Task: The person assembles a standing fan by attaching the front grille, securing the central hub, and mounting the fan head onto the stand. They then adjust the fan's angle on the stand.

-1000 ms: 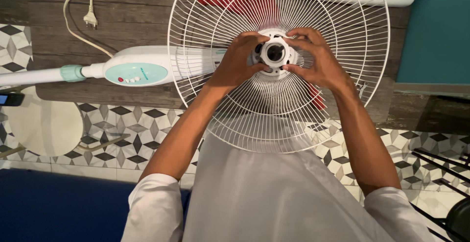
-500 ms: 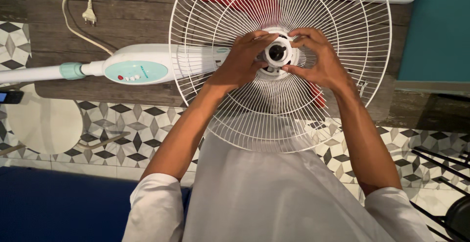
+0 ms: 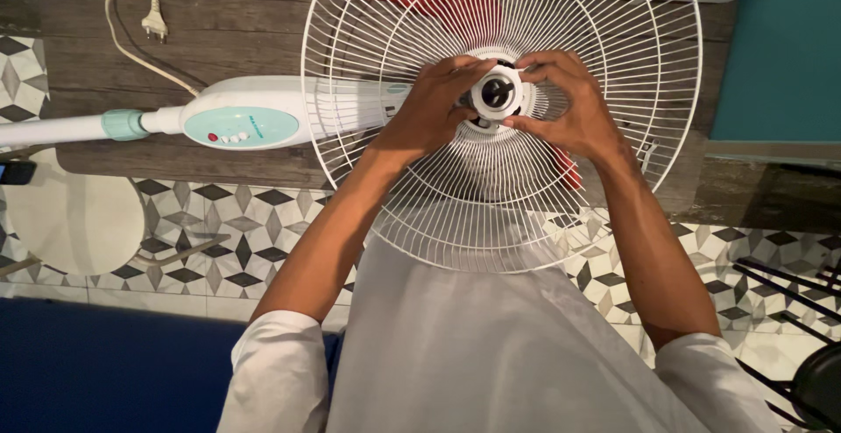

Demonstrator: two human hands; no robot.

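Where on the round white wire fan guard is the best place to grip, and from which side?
Probably at the white plastic hub ring centring the round white wire fan guard, from opposite sides, as the left hand and right hand do: the thin spokes look springy.

We have a single view, from the camera worn on the person's head, looking almost straight down over the chest and both forearms. It sits close: the white wire fan guard (image 3: 499, 113) fills the upper middle of the frame, with the wooden tabletop (image 3: 236, 30) running across the top edge and the patterned tile floor (image 3: 219, 231) below it. The person's pale shirt (image 3: 473, 354) takes up the lower middle. With only one camera, no second view overlaps it.
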